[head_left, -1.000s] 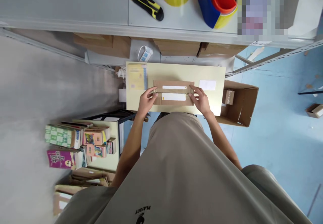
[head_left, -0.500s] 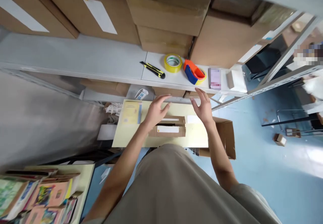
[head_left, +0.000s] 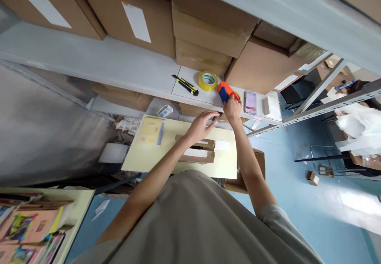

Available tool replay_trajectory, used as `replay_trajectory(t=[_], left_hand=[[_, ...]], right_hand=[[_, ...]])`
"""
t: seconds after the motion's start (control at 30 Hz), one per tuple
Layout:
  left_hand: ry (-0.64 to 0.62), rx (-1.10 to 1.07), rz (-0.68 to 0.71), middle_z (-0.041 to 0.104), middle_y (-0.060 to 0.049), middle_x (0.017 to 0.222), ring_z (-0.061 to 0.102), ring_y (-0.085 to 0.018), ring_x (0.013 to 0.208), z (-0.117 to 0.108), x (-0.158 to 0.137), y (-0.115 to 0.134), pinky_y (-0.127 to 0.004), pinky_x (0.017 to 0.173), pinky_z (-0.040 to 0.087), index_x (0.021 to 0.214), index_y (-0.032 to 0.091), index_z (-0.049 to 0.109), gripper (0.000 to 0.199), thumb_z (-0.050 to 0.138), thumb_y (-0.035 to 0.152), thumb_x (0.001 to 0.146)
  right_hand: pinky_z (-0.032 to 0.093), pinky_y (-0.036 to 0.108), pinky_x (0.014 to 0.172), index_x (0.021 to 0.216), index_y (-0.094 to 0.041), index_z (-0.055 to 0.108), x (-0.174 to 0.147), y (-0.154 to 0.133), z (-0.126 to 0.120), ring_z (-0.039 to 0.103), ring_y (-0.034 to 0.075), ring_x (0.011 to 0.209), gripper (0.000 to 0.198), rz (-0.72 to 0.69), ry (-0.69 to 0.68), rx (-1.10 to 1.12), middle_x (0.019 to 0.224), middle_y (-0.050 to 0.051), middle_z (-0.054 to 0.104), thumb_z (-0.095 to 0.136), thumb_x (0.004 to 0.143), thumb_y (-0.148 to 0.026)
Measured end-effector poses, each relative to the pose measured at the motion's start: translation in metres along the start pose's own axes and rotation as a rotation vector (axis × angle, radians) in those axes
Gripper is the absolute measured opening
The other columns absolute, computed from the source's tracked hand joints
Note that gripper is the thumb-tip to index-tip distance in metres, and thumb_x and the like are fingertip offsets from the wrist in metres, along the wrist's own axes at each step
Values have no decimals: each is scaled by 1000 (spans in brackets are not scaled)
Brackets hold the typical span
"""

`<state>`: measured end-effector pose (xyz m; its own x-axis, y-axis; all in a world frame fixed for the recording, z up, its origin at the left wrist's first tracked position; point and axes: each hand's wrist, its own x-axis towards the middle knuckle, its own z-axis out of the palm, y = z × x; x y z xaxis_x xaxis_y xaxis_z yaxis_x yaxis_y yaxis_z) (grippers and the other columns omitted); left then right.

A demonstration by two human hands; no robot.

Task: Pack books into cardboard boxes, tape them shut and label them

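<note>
My right hand (head_left: 233,108) is closed on the near end of an orange and blue tape dispenser (head_left: 226,90) at the shelf's front edge. My left hand (head_left: 203,126) hovers over the table with its fingers apart and nothing in it. Beneath it lies a small cardboard box (head_left: 196,154) with a white label and a dark gap along its top. Left of the dispenser, a roll of yellow tape (head_left: 208,81) and a black and yellow utility knife (head_left: 185,85) rest on the shelf.
Large cardboard boxes (head_left: 205,30) line the back of the grey shelf (head_left: 119,64). The pale yellow table (head_left: 160,157) bears a yellow booklet (head_left: 151,131). An open carton (head_left: 258,161) stands on the floor at right; books (head_left: 29,226) fill a table at lower left.
My right hand has moved up to the shelf and taken hold of the tape dispenser. My left hand has shifted right, still open. The view has turned slightly.
</note>
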<state>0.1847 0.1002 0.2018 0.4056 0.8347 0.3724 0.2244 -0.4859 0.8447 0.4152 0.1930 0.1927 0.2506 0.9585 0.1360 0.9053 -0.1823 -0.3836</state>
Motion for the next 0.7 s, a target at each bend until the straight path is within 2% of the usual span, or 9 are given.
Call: replay_trajectory(t=[0.07,0.13,0.27,0.37,0.5,0.7], left_hand=[[35,-70,-91,85,-14,149,80,-30,144,-3,-28,-11,-49,129,65,138,24,82,32,65,40,115],[94,-166,-210,87,-15,144,84,-30,136,-3,-61,-21,-47,123,68,134,24,81,37,67,51,115],[195,-334,-408,89,-14,126,88,-27,116,6,-125,-24,-43,109,74,123,23,79,47,77,68,108],[238,-386,-511,88,-11,118,88,-26,106,8,-160,-17,-41,102,75,115,24,77,50,82,72,103],[270,-383,-581,87,-10,115,87,-25,103,-2,-187,-8,-39,99,75,112,24,76,51,82,74,103],[145,-303,-497,87,-7,109,83,-24,98,-27,-194,-7,-38,96,71,107,25,80,40,79,66,109]], right_hand=[[54,74,126,143,-16,62,-33,9,-1,81,47,129,47,16,17,100,126,27,84,61,112,-51],[64,68,114,134,-24,61,-79,14,1,81,43,117,48,13,-19,259,119,20,82,66,108,-64],[69,48,97,120,-31,56,-179,5,16,76,29,99,57,-28,-287,746,108,6,77,73,103,-83],[68,43,93,118,-32,56,-234,-15,30,71,25,96,62,9,-457,890,105,3,71,76,101,-87],[66,43,91,115,-32,57,-266,-38,42,67,24,94,64,47,-502,887,103,2,66,76,100,-90],[64,43,85,110,-30,61,-266,-55,38,64,24,89,69,65,-533,754,97,2,67,70,100,-97]])
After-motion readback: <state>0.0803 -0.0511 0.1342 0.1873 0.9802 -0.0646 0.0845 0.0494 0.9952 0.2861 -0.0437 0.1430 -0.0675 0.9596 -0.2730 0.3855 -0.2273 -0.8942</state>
